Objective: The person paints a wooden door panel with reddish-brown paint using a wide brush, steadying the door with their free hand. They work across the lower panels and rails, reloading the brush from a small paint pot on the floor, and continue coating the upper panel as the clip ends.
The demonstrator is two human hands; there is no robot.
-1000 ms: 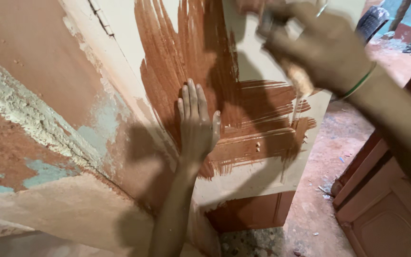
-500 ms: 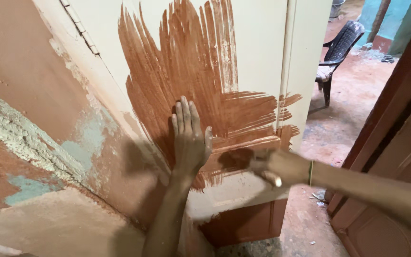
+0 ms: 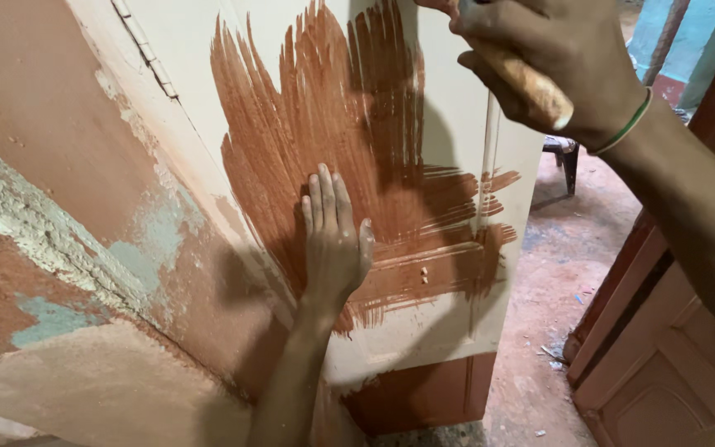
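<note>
Right hand [image 3: 552, 62] up at the top of the view now, raised from low by the panel's bottom edge half a second back; fingers wrapped tight round the pale, paint-smeared wooden brush handle [image 3: 527, 83], bristles out of frame above. Left hand [image 3: 334, 240] unmoved, laid flat with fingers spread and holding nothing, palm pressed on the cream-coloured wooden door panel [image 3: 448, 124] to steady it. Reddish-brown paint patch [image 3: 333, 124] covering the panel's middle, upright strokes above, sideways strokes beside the lower moulding; cream edges and bottom strip unpainted. Peeling plaster wall [image 3: 51, 215] at left
</note>
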